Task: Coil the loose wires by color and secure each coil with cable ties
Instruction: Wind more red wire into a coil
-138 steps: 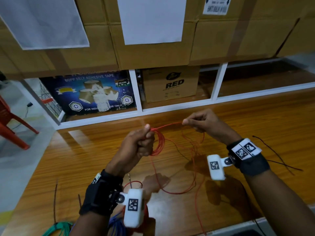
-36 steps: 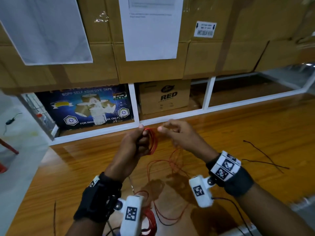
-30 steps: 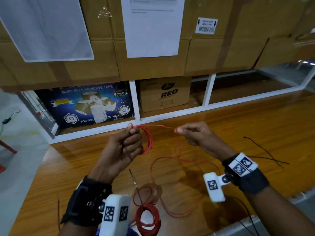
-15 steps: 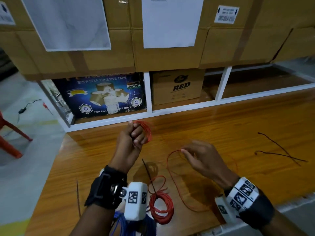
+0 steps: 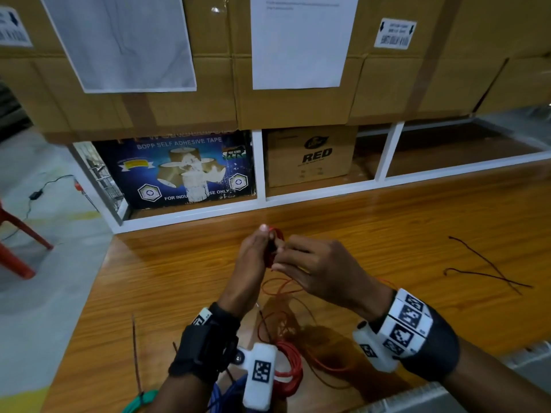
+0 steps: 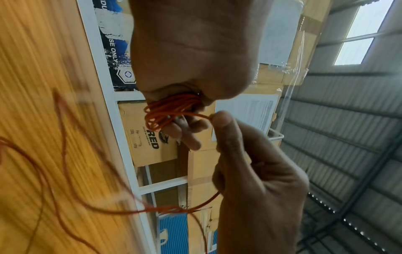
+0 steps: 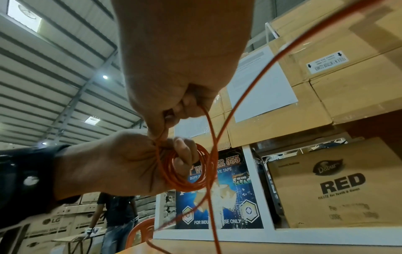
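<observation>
Left hand (image 5: pixel 255 254) is closed around a small red wire coil (image 7: pixel 188 169), loops wrapped over its fingers, held up above the wooden table (image 5: pixel 417 234). Right hand (image 5: pixel 320 271) is right against it, pinching the loose red strand (image 6: pixel 196 115) between thumb and fingertip. The rest of that wire trails down in messy loops onto the table. A finished red coil (image 5: pixel 290 372) sits near the front edge, with blue wire (image 5: pixel 223 394) and a green coil (image 5: pixel 140 402) next to it. Two dark wires (image 5: pixel 489 269) lie off to the right.
</observation>
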Motion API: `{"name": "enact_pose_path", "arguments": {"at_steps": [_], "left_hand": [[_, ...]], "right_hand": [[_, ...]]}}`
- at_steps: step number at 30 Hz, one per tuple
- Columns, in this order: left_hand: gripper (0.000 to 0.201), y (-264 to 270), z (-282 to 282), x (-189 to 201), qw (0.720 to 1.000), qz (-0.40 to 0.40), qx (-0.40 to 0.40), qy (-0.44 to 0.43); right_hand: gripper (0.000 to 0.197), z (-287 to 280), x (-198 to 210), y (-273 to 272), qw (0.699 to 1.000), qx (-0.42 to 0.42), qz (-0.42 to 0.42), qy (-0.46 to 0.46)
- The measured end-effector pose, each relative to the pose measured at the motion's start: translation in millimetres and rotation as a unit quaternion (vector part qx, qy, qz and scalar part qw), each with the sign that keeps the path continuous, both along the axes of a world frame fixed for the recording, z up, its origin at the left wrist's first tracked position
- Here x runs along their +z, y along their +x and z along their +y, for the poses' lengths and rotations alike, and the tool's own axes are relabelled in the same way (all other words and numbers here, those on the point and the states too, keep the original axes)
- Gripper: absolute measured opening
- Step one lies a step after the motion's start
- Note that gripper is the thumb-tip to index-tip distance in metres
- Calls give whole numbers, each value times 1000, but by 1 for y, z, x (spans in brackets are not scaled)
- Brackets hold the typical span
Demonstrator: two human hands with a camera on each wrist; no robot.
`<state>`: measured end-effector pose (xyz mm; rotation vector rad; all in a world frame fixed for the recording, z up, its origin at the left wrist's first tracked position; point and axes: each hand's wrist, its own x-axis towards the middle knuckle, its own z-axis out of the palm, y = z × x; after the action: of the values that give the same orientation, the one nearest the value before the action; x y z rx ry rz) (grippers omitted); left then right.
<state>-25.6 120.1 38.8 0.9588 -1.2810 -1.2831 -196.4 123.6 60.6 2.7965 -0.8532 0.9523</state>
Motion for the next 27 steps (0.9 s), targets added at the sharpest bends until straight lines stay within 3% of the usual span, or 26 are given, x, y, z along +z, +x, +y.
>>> {"name": "enact_pose_path", "arguments": {"at_steps": [3, 5, 7, 9, 11, 13, 18, 21, 27], "left_hand": [[58, -7, 5, -5, 1000, -24, -19, -7], [55, -10, 7, -8, 999, -32, -28, -7], [51, -12, 9, -12, 998, -43, -52, 10], [47, -12, 11, -15, 994, -61, -87, 19], [46, -14, 16, -17, 990, -78, -115, 10], [47, -17, 20, -17, 987, -81, -138, 16], [44, -18, 23, -19, 980, -50, -185, 47], [40, -14, 25, -20, 974, -21, -214, 72], [29, 0, 22, -16, 954, 142, -236, 121]], "right_hand": [[29, -12, 4, -8, 998, -18, -41, -32], [40, -18, 7, -13, 996, -42, -75, -1], [52, -20, 10, -17, 986, -58, -124, 96], [60, -21, 15, -24, 953, -48, -161, 253], [62, -25, 20, -36, 906, -22, -148, 396], [61, -31, 23, -48, 879, 4, -114, 463], [32, -39, 26, -67, 877, -16, -94, 472], [27, -35, 20, -75, 881, -44, -95, 461], [55, -27, 8, -78, 901, -63, -64, 425]]}}
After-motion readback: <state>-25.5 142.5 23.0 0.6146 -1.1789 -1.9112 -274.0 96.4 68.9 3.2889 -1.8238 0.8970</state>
